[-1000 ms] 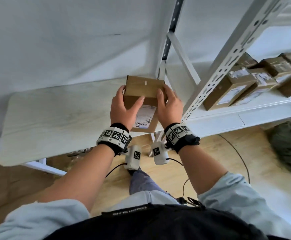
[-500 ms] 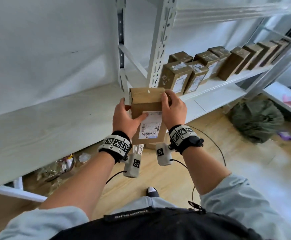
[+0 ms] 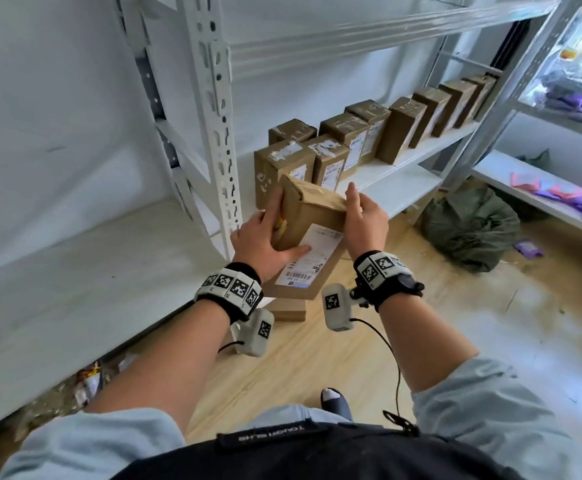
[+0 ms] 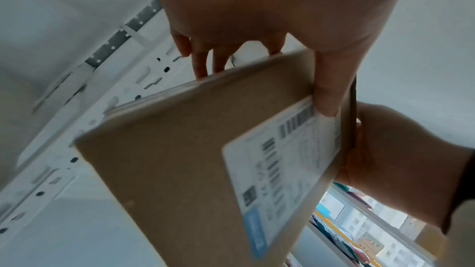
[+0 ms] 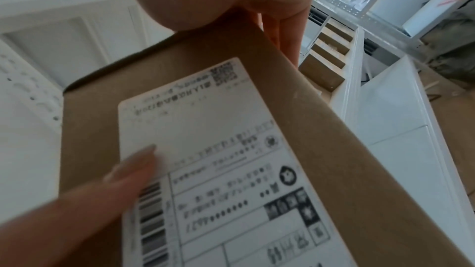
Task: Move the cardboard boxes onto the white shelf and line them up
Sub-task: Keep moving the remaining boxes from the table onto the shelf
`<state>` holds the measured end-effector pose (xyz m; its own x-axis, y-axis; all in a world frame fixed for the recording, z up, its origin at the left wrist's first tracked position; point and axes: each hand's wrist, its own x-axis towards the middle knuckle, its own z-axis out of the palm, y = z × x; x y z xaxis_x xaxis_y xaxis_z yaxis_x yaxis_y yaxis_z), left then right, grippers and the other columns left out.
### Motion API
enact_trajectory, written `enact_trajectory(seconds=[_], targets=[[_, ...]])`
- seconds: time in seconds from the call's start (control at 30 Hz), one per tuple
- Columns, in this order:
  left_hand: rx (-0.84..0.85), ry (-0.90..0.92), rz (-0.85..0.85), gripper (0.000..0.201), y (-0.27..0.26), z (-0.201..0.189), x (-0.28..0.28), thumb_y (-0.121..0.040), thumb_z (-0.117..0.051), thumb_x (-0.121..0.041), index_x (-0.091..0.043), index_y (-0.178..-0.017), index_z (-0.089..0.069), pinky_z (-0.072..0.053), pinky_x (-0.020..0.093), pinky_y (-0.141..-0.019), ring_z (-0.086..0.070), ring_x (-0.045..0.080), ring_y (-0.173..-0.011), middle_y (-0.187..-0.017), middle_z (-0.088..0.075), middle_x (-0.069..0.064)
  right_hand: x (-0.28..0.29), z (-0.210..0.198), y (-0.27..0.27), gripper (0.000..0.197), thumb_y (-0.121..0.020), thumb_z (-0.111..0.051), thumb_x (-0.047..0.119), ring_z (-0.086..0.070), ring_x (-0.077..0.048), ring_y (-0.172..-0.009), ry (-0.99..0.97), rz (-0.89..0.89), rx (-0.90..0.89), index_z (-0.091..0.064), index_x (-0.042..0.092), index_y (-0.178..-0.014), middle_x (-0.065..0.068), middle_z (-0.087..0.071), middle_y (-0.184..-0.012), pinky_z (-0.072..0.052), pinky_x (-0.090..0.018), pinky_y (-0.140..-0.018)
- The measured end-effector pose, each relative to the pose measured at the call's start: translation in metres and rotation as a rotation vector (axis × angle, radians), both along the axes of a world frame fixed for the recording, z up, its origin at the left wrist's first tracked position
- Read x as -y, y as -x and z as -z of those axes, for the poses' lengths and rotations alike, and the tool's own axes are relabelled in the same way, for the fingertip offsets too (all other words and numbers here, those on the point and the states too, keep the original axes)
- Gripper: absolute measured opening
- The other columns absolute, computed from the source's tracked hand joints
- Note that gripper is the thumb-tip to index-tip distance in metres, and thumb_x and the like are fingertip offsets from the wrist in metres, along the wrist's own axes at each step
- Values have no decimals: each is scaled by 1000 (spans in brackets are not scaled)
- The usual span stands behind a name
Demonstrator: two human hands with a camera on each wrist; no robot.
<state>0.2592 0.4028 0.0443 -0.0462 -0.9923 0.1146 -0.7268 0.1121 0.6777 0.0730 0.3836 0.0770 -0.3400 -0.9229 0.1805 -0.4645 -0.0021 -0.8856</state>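
Observation:
A brown cardboard box (image 3: 312, 216) with a white shipping label is held in the air between both my hands, tilted, just in front of the white shelf (image 3: 386, 181). My left hand (image 3: 265, 237) grips its left side, thumb across the label. My right hand (image 3: 364, 220) grips its right side. Several matching boxes (image 3: 338, 150) stand in a row along the shelf, running toward the back right. The left wrist view shows the box (image 4: 195, 149) and my left hand (image 4: 257, 27) on it. The right wrist view shows the label face (image 5: 210, 149).
A perforated white upright post (image 3: 213, 116) stands just left of the held box. A pale table top (image 3: 75, 289) lies at the left. A flat cardboard piece (image 3: 287, 308) and a green bag (image 3: 469, 226) lie on the wooden floor. Another white shelf (image 3: 542, 192) at right holds coloured packets.
Both hands have carried the box from above the table rightward past the post to the front of the shelf, tilting it. My view has swung right, showing more of the box row.

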Motion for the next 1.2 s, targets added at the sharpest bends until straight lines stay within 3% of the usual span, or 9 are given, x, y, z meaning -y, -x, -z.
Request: enact_trajectory(seconds=[0.13,0.23,0.37,0.5,0.7,0.83,1.0,1.1,1.2], targets=[[203,-2,-94,113,37,0,44,-68,-69,-75,-56,-148,8,-30,50,-108,-40,34,-128,-139,-42,10,61,7,22,79,-79,-38,86,-55,-20,-120,-125,-215,-96,-67,27,-122,-3,-57,-134,-45,-42,-103],[436,9,-105,105,69,0,71,-71,-67,-74,-55,-150,0,-24,50,-111,-26,34,-135,-153,-24,9,99,5,34,88,-71,-52,84,-47,-18,-127,-194,-351,-36,-58,25,-136,-2,-44,-142,-41,-39,-108],[547,33,-147,100,97,-1,103,-72,-68,-72,-54,-150,-9,-22,52,-109,-21,35,-136,-155,-20,10,149,12,57,75,-71,-69,69,-60,-19,-109,-335,-468,217,-62,20,-128,-4,-59,-125,-52,-36,-94],[603,82,-205,102,110,-9,126,-67,-71,-71,-53,-151,-15,-25,49,-102,-24,32,-132,-151,-27,7,181,19,87,34,-89,-66,46,-70,-14,-72,-547,-634,530,-68,14,-101,-1,-74,-87,-54,-21,-55],[669,16,-308,113,123,-21,146,-57,-67,-81,-43,-153,-21,-26,48,-106,-28,27,-135,-150,-37,0,223,41,100,38,-76,-68,58,-64,-21,-90,-679,-634,569,-67,29,-101,2,-72,-95,-48,-35,-73],[484,-49,-410,133,103,-42,153,-50,-74,-82,-36,-157,-9,-23,52,-118,-22,29,-145,-157,-27,9,237,59,101,48,-69,-67,63,-63,-24,-87,-739,-590,774,-62,28,-104,0,-70,-90,-50,-34,-61],[79,-19,-276,136,71,-63,142,-54,-96,-36,-29,-158,-9,-22,33,-120,-25,6,-140,-158,-24,2,244,77,94,51,-82,-57,61,-60,-30,-91,-836,-740,1088,-62,22,-114,-8,-68,-98,-46,-45,-71],[30,-60,-285,134,51,-67,134,-52,-96,-36,-35,-156,-12,-31,42,-118,-32,14,-140,-157,-30,0,239,82,81,56,-81,-56,64,-60,-33,-100,-977,-818,1033,-64,22,-117,-11,-67,-105,-46,-60,-86],[159,-49,-367,131,41,-72,127,-48,-95,-46,-34,-155,-20,-39,42,-111,-45,21,-129,-143,-45,2,241,76,62,46,-89,-62,52,-65,-29,-94,-854,-703,599,-65,14,-115,-10,-68,-109,-54,-43,-83]])
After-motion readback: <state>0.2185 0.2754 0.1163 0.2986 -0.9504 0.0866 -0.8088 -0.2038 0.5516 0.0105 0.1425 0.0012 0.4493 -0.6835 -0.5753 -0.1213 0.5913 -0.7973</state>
